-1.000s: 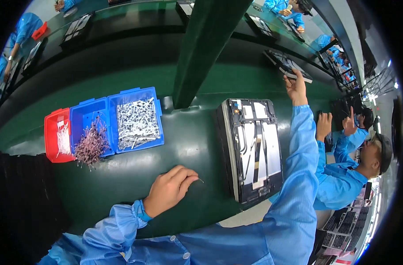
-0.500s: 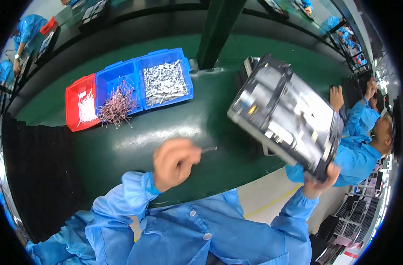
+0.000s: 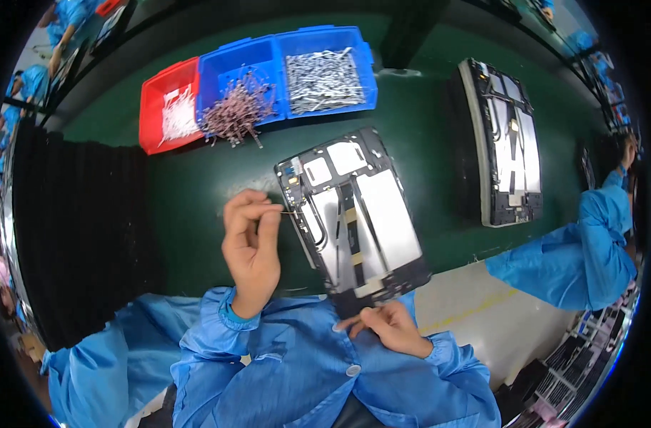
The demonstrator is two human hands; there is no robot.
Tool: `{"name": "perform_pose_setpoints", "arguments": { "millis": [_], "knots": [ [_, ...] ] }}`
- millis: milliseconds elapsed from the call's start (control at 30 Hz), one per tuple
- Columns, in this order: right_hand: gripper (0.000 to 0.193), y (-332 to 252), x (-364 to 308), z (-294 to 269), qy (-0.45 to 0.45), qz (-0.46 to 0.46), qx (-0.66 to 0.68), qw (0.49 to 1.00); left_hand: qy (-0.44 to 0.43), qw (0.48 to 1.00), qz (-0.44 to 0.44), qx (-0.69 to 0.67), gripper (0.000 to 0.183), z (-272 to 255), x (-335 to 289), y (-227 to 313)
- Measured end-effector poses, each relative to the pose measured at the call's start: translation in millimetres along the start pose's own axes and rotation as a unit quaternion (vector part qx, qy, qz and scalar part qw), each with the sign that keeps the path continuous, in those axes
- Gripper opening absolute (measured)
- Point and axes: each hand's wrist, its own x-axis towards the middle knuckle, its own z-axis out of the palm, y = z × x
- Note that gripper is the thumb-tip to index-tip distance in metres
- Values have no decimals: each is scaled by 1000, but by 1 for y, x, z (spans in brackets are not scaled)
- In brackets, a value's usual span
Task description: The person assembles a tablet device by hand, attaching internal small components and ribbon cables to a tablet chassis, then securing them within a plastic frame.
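Note:
My left hand pinches a thin strip between thumb and fingertips; its far end reaches the left edge of an opened tablet. Silver battery panels, a black frame and small boards show inside that tablet. It lies tilted in front of me, its lower end close to my jacket. My right hand grips this lower edge, with the thumb on top and some fingers hidden underneath. What kind of strip the left hand holds is too small to make out.
Beyond the tablet stand a red bin of white strips, a blue bin of brownish thin cables and another blue bin of grey strips. More opened tablets are stacked at right. A black stack fills the left. A co-worker's sleeve is at right.
My right hand has brought the tablet from the stack at right to the middle, before me. My left hand, still pinching the thin strip, is now beside the tablet's left edge.

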Motion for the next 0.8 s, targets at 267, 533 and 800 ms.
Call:
{"name": "perform_pose_setpoints", "arguments": {
  "millis": [267, 533, 800],
  "knots": [
    [32, -132, 57, -2, -127, -185, -501, 836, -15, 999, -35, -38, 6, 10, -24, -11],
    [42, -135, 166, 11, 54, -343, -744, 571, 11, 998, -29, -55, 6, 35, -27, -14],
    [39, -130, 150, 5, 98, -290, -767, 564, -1, 1000, 18, -8, 7, 38, -30, -11]
  ]
}}
